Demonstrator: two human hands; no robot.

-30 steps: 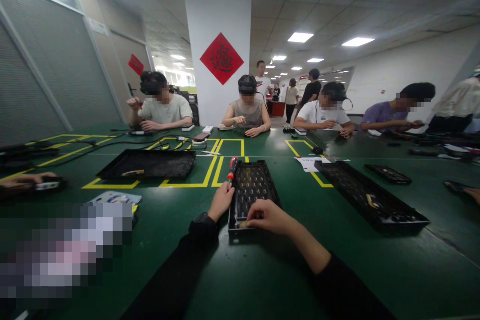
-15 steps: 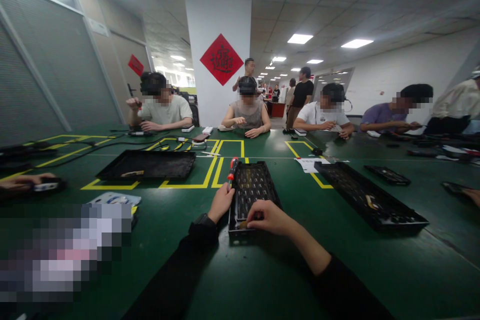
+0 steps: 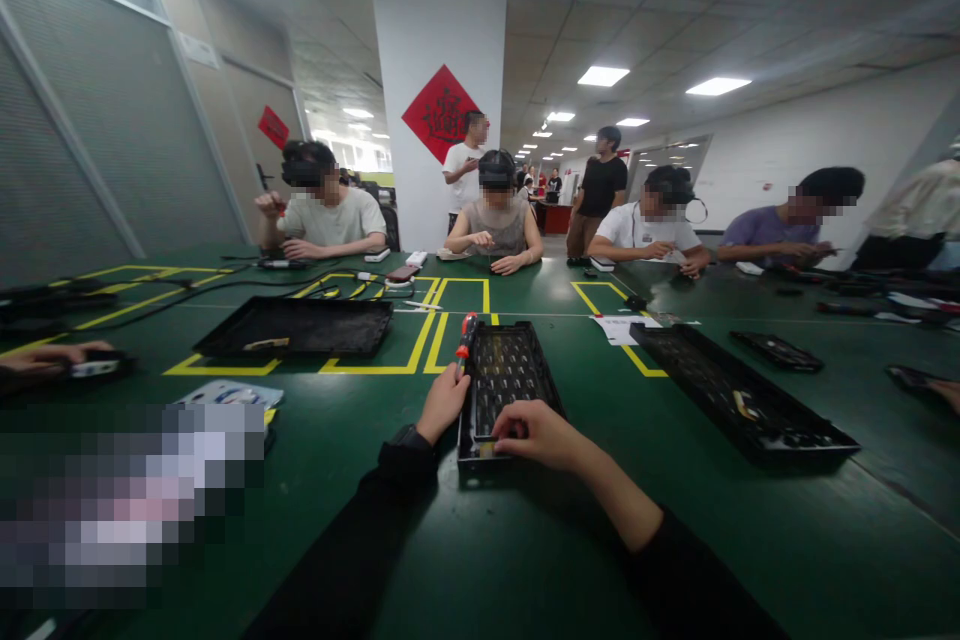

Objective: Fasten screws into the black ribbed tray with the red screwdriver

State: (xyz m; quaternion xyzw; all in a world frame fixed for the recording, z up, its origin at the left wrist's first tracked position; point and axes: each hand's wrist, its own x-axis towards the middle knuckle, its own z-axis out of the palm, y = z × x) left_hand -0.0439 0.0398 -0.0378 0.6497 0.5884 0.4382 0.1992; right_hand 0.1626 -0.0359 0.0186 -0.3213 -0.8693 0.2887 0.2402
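Observation:
A black rectangular tray [image 3: 511, 375] with rows of small parts lies lengthwise in front of me. My left hand [image 3: 444, 402] is closed round the lower end of a red and black screwdriver [image 3: 466, 335] at the tray's left edge; the tool points away from me. Over the near end of the tray, my right hand [image 3: 531, 432] has thumb and fingers pinched together on something too small and hidden to name. Beside those fingertips, a small yellowish piece [image 3: 487, 449] shows inside the tray.
Another black tray [image 3: 300, 328] lies at the left, and a long black tray [image 3: 739, 390] at the right. A white paper [image 3: 626, 328] touches the right tray's far end. Several people sit across the green table [image 3: 360, 520]; a co-worker's hand [image 3: 56, 360] is at far left.
Both hands stay nearly in place, the left still holding the screwdriver. In the background, a standing person has moved left from behind the seated person in the middle.

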